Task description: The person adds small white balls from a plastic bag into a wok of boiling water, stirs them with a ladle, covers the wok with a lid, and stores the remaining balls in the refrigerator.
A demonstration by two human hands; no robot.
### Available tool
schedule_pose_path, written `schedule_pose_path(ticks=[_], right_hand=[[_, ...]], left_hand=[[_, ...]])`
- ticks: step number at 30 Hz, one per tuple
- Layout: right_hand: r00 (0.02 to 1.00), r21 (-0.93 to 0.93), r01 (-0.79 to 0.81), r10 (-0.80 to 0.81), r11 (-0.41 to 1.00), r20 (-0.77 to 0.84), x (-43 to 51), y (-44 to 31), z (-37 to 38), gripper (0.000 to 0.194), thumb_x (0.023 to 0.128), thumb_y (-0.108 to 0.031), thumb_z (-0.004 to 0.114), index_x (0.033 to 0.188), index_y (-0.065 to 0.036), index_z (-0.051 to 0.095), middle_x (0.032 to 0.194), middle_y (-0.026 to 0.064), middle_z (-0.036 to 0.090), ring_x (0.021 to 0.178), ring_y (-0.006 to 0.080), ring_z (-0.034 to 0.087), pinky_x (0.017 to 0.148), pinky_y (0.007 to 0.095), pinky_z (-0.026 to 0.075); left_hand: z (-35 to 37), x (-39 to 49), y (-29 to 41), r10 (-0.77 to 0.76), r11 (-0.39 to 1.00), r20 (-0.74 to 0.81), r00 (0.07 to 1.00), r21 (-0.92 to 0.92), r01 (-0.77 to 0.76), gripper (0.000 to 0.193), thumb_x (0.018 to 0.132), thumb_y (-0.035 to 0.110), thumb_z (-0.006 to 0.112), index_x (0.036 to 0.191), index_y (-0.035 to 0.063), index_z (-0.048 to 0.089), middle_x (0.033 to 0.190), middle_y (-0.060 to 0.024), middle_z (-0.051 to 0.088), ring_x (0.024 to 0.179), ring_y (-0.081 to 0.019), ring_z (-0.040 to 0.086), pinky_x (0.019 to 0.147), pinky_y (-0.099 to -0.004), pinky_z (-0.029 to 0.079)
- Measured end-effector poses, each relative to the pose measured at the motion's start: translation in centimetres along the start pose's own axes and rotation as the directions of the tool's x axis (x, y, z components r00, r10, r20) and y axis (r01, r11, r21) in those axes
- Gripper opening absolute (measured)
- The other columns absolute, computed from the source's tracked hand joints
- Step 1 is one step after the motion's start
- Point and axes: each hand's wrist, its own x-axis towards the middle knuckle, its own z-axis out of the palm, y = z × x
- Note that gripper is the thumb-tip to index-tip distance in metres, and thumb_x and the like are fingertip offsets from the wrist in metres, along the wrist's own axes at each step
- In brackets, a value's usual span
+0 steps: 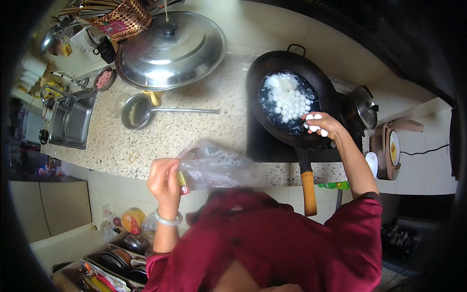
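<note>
Several small white balls (313, 123), which look like glutinous rice balls, are held in my right hand (326, 125) at the near right rim of a dark wok (328, 85). More white balls (288, 98) lie clustered in the liquid inside the wok, with a paler, frothy patch at the far side. The wok's wooden handle (309, 193) points towards me. My left hand (164, 179), with a pale bangle at its wrist, pinches a clear printed plastic bag (219, 166) near the counter's front edge. What the bag holds cannot be made out.
A metal ladle (136, 113) lies on the speckled counter (189, 129). Behind it a large steel lid (171, 54) leans by a chopstick basket (122, 20). A bowl of raw meat (104, 79) stands near the sink (74, 116). Right of the wok is a lidded pot (365, 107).
</note>
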Motion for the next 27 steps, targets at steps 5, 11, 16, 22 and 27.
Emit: schedule_pose_path(ticks=[5,11,16,22,27], right_hand=[[1.000,-0.190,0.022,-0.020,0.982,0.009,1.4,-0.4,-0.6,0.031,0.082,-0.011,0.072,0.113,-0.004,0.068,0.088,0.0054,0.070,0.064,0.0122,0.065,0.043,0.0204,0.040],[0.994,-0.372,0.102,-0.105,0.923,0.012,2.7,0.5,-0.9,0.034,0.078,-0.009,0.077,0.110,-0.002,0.069,0.080,0.0066,0.069,0.061,0.0115,0.065,0.042,0.0228,0.042],[0.990,-0.435,0.112,-0.139,0.893,-0.032,2.4,0.1,-0.9,0.029,0.079,-0.009,0.076,0.106,-0.001,0.069,0.080,0.0064,0.069,0.062,0.0128,0.066,0.042,0.0241,0.043],[0.995,-0.163,0.057,-0.069,0.985,-0.066,1.3,-0.4,-1.1,0.021,0.084,-0.019,0.072,0.099,-0.005,0.067,0.081,0.0042,0.068,0.063,0.0131,0.066,0.043,0.0215,0.040],[0.979,-0.163,0.066,-0.095,0.984,-0.179,2.3,0.5,-0.1,0.021,0.083,-0.019,0.072,0.098,-0.005,0.067,0.079,0.0046,0.068,0.063,0.0132,0.066,0.042,0.0221,0.040]], left_hand=[[0.1,-0.1,0.2,-0.004,1.000,-0.002,1.000,0.016,0.004,0.005,0.084,-0.006,0.062,0.086,-0.0031,0.065,0.083,-0.0104,0.064,0.078,-0.0202,0.060,0.072,-0.0297,0.048],[0.2,-0.2,0.3,-0.016,1.000,0.000,1.000,0.025,0.016,0.005,0.084,-0.006,0.062,0.086,-0.0028,0.065,0.083,-0.0101,0.063,0.078,-0.0197,0.060,0.072,-0.0296,0.048],[0.2,-0.1,0.2,-0.004,0.999,0.007,1.000,0.034,0.004,0.011,0.081,-0.009,0.063,0.088,-0.0017,0.067,0.083,-0.0118,0.064,0.077,-0.0239,0.061,0.071,-0.0319,0.049],[0.2,0.0,0.3,0.006,0.999,0.008,1.000,0.034,-0.006,0.010,0.081,-0.009,0.063,0.088,-0.0019,0.067,0.084,-0.0121,0.065,0.078,-0.0241,0.061,0.071,-0.0318,0.049],[0.2,-0.1,0.3,0.015,0.999,0.009,1.000,0.034,-0.015,0.010,0.081,-0.008,0.063,0.088,-0.0018,0.067,0.084,-0.0122,0.065,0.078,-0.0242,0.062,0.071,-0.0319,0.050]])
